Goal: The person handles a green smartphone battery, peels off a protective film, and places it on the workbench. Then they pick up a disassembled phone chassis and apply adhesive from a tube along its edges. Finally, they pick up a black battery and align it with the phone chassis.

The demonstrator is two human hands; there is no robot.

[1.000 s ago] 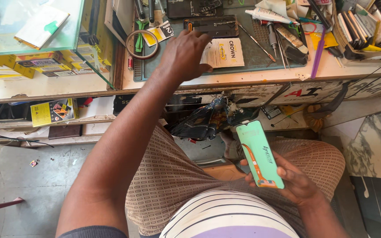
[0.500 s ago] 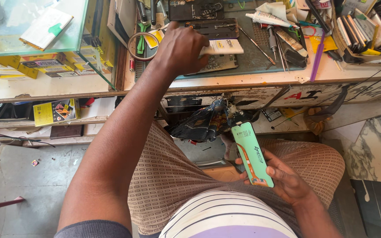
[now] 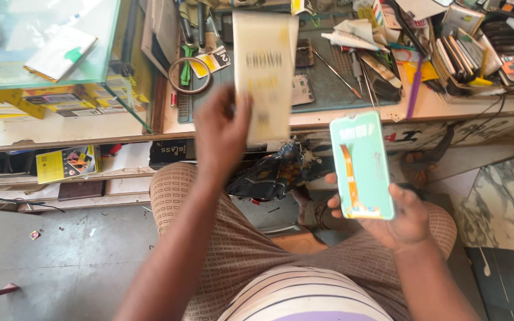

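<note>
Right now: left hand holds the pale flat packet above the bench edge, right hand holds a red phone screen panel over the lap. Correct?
Not quite. The head view shows the phone screen panel in the right hand is mint green, not red. The left hand does hold the pale flat packet above the bench edge.

Pale flat packet (image 3: 264, 74) in left hand (image 3: 220, 128) motion-blurred, print unreadable, top cut off

Table (image 3: 435, 107) packed: tools (image 3: 352, 62), book stack (image 3: 465, 53) and papers (image 3: 358, 30) crowd the green mat (image 3: 334, 89), little bare surface to set a hand down. Glass case (image 3: 43, 59) blocks the left side. Left hand (image 3: 221, 134) holds a blurred cream pack (image 3: 264, 74) over the table edge; right hand (image 3: 397, 217) holds a green screen (image 3: 361, 166) above the lap. Open gap between the hands, black bag (image 3: 275, 172) below it. Floor (image 3: 60, 249) at left is open.
</note>
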